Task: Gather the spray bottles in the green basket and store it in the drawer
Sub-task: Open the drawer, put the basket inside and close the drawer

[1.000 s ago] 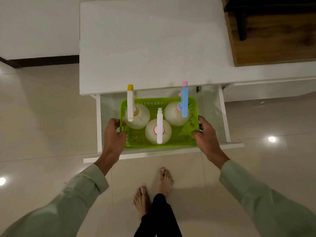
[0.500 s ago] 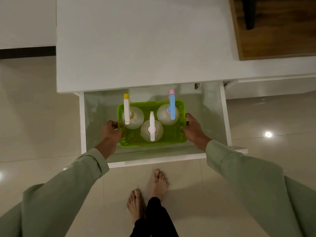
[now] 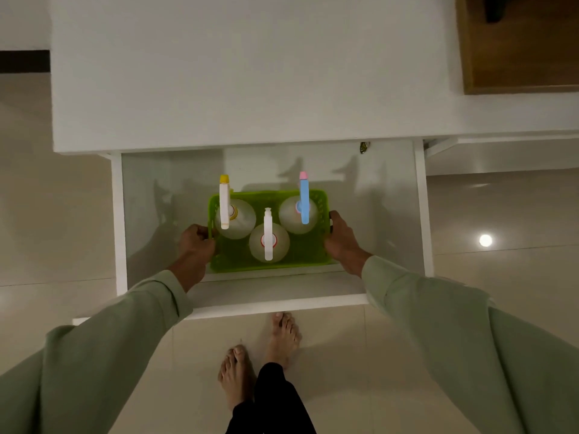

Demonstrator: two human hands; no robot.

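The green basket [image 3: 316,261] sits low inside the open white drawer [image 3: 116,220], near its front wall. Three spray bottles stand upright in it: one with a yellow-tipped white head [image 3: 224,203] at the left, one with a white head and red collar [image 3: 268,234] in the middle front, one with a blue head and pink tip [image 3: 304,198] at the right. My left hand [image 3: 195,245] grips the basket's left rim. My right hand [image 3: 341,239] grips its right rim.
The white cabinet top [image 3: 250,73] overhangs the drawer's back. A wooden panel [image 3: 520,48] lies at the top right. A small dark fitting [image 3: 364,147] sits at the drawer's back right. My bare feet [image 3: 260,349] stand on glossy tiles just before the drawer front.
The basket with the three bottles has gone down from above the drawer's rim to deep inside it, both hands holding its sides throughout. My sleeves have reached farther in.
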